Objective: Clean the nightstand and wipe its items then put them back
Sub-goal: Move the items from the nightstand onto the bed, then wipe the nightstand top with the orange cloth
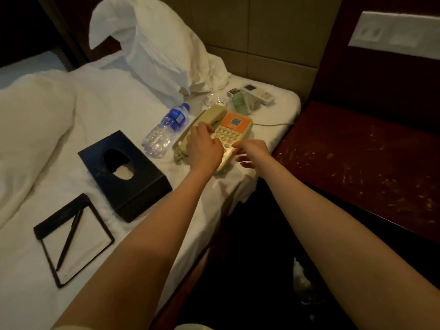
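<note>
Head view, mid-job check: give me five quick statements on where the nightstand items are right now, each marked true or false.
1. The telephone lies on the bed. True.
2. The water bottle stands upright. False: it lies on its side, just left of the telephone.
3. The left hand rests on the telephone's handset side. True.
4. The pen lies on the tissue box. False: it lies on the notepad.
5. The right hand holds a cloth. False: its grip is open and empty beside the telephone.
</note>
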### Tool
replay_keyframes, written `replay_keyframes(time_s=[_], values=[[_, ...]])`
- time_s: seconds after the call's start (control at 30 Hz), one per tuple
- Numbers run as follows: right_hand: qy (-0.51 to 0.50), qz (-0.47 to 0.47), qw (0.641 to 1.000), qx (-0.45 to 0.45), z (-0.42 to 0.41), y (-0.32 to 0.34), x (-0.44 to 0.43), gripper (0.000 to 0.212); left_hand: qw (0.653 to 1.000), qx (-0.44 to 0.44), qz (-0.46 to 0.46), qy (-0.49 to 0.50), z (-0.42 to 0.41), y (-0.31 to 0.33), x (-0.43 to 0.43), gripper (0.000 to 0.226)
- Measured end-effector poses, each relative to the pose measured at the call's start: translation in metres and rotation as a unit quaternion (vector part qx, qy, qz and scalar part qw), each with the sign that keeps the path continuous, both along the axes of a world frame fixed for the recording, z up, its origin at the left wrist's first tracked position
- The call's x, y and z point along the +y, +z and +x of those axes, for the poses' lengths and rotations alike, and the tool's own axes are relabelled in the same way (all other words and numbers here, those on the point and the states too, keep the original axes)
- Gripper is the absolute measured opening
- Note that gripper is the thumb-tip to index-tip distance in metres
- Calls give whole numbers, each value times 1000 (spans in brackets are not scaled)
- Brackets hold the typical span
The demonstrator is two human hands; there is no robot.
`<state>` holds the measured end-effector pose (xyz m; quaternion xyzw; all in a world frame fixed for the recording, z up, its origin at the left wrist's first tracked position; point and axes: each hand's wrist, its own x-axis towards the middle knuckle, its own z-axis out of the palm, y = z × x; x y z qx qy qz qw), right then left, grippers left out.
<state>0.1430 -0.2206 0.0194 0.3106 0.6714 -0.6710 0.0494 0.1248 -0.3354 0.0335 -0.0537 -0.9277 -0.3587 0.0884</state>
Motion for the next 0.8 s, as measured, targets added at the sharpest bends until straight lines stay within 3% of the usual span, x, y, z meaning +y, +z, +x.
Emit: replay_keyframes(time_s=[0.37,0.8], values=[[-193,12,980,55,39,3,107,11,979,-1,-11,-202,25,2,128,25],[-340,100,935,11,145,2,249,25,928,-44,3,-371,92,2,269,21]])
